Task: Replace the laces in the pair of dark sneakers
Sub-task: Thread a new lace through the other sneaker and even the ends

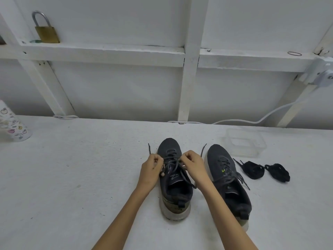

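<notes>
A dark sneaker (175, 192) sits at the centre of a white table (72, 168), its grey lace (173, 166) pinched on either side of the eyelets by the left hand (151, 170) and right hand (191, 164), fingers curled. Its mate (228, 179) stands just to the right, laces loose; two bundled black laces (254, 169) lie beyond, near a clear container (246, 143).

Matt knit sneakers (175, 179), brass padlock (47, 34), clear plastic box (246, 143).
</notes>
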`<state>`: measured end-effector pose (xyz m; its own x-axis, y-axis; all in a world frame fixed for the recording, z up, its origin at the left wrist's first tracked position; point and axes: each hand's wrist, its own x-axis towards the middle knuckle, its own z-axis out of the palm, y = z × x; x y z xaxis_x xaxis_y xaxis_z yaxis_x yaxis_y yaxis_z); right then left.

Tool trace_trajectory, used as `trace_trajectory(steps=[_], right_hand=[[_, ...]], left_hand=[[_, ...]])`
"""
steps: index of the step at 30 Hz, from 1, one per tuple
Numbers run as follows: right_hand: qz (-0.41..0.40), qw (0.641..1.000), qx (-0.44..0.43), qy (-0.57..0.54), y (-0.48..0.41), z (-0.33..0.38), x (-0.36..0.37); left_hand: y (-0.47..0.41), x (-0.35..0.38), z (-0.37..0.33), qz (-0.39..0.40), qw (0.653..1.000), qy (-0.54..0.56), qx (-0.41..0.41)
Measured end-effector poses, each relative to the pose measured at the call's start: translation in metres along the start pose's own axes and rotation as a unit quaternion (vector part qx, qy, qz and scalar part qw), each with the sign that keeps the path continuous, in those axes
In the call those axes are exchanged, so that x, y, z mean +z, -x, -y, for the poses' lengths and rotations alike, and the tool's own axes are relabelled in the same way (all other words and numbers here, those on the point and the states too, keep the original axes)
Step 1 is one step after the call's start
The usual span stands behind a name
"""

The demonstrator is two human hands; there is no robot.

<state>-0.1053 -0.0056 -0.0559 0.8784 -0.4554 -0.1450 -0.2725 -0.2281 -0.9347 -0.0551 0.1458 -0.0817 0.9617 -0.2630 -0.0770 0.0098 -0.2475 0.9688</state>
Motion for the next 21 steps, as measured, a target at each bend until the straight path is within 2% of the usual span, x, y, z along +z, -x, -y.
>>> trace_trajectory(steps=[4, 11, 17, 21], right_hand=[[0.014, 0.999, 0.001, -0.04, -0.001, 0.004, -0.003], [0.027, 0.998, -0.047, -0.01, -0.001, 0.0, -0.005], [-0.004, 1.0, -0.028, -0.003, 0.003, -0.004, 0.005], [-0.021, 0.999, 0.002, -0.044, 0.006, -0.003, 0.007]], left_hand=[[-0.003, 0.001, -0.005, -0.013, 1.0, 0.011, -0.004], [-0.005, 0.001, -0.005, -0.008, 0.999, -0.042, 0.021], [0.0, 0.004, -0.001, -0.023, 0.999, -0.033, 0.031], [0.0, 0.005, 0.0, -0.029, 0.999, -0.022, 0.025]])
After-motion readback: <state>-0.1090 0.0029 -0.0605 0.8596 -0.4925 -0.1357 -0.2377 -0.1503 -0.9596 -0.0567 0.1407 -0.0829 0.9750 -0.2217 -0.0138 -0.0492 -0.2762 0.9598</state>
